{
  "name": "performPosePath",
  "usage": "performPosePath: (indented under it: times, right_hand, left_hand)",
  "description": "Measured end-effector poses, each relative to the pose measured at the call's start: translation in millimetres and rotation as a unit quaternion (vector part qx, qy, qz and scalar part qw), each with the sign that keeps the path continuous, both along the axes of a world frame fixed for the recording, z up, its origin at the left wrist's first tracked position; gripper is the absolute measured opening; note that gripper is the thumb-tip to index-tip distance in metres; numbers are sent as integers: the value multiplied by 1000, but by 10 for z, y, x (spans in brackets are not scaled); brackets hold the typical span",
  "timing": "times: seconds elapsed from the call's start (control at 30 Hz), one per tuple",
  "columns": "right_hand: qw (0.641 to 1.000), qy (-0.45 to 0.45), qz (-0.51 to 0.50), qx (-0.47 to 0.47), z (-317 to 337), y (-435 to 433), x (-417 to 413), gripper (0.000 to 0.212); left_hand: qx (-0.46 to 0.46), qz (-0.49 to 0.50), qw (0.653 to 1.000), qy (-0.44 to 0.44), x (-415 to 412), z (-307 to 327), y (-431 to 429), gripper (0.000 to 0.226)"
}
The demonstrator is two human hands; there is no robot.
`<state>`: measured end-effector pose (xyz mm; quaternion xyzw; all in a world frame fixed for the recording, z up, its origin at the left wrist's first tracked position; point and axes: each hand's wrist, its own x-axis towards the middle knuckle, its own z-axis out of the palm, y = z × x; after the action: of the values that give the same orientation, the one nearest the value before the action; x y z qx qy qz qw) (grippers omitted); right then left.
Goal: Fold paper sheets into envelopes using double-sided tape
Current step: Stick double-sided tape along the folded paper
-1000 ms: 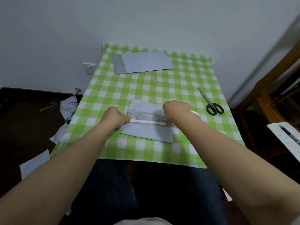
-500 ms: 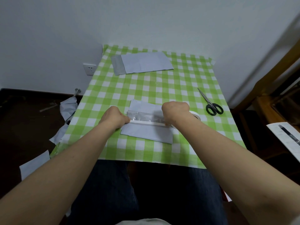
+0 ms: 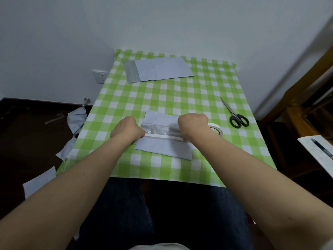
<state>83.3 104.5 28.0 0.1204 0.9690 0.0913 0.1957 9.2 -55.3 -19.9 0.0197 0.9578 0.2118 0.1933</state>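
A folded pale paper sheet (image 3: 162, 147) lies in front of me on the green checked tablecloth (image 3: 162, 100). A shiny grey band crosses its middle. A white strip of double-sided tape (image 3: 163, 136) is stretched along the fold. My left hand (image 3: 127, 129) pinches the strip's left end at the sheet's left edge. My right hand (image 3: 193, 124) is closed on the strip's right end. The tape roll (image 3: 217, 129) sits just right of that hand, partly hidden by my wrist.
A finished paper envelope (image 3: 158, 69) lies at the far side of the table. Black-handled scissors (image 3: 235, 114) rest at the right. Paper scraps (image 3: 75, 121) hang off the left edge and lie on the dark floor. Wooden furniture (image 3: 306, 109) stands to the right.
Both hands have stayed on the ends of the tape strip; my right hand has shifted slightly. The sheet has not moved.
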Motion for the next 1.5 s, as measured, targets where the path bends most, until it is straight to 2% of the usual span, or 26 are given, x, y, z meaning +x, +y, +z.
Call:
performPosePath:
  times: [0.13,0.27,0.37,0.43,0.5,0.57,0.63,0.7,0.77,0.87,1.0,1.1,1.2,1.33,1.4,1.5]
  right_hand:
    - [1000,-3,1,6,9,-19,15,14]
    - [1000,-3,-5,10,16,-26,24,28]
    - [1000,0,0,8,19,-35,23,17]
    - [1000,3,2,5,20,-39,24,14]
    - [1000,3,1,2,21,-34,26,14]
    - [1000,3,0,1,25,-30,28,15]
    - [1000,3,1,-1,24,-24,27,16]
    - [1000,5,1,-1,23,-22,27,16]
    - [1000,11,1,2,17,-17,24,18]
    - [1000,11,-3,2,7,-15,13,20]
    - [1000,13,-3,7,-10,-26,12,19]
    - [1000,19,0,7,-11,-27,15,19]
    - [1000,18,-1,13,-6,-14,25,20]
    - [1000,16,-22,5,18,74,23,22]
    - [998,2,-50,-27,49,174,21,15]
    - [988,-31,-107,-103,77,319,16,25]
  left_hand:
    - [-10,2,1000,12,13,9,14,14]
    - [3,16,1000,0,0,31,-23,16]
    - [57,43,997,-8,-46,43,-102,10]
    - [94,67,993,40,-39,58,-128,18]
    - [117,58,983,126,46,80,-106,27]
    - [139,-17,965,220,172,67,-53,28]
    - [169,-143,929,297,335,52,20,26]
    - [177,-257,889,336,459,4,101,25]
    - [152,-330,883,296,562,-40,184,30]
    - [122,-364,897,218,631,-109,268,37]
    - [77,-394,897,185,633,-166,331,41]
    - [40,-405,896,178,639,-188,370,53]
    - [-1,-411,894,178,666,-160,423,37]
    - [-35,-405,893,192,691,-121,462,32]
    - [-46,-407,891,195,691,-99,468,32]
    - [-49,-406,894,184,695,-62,481,31]
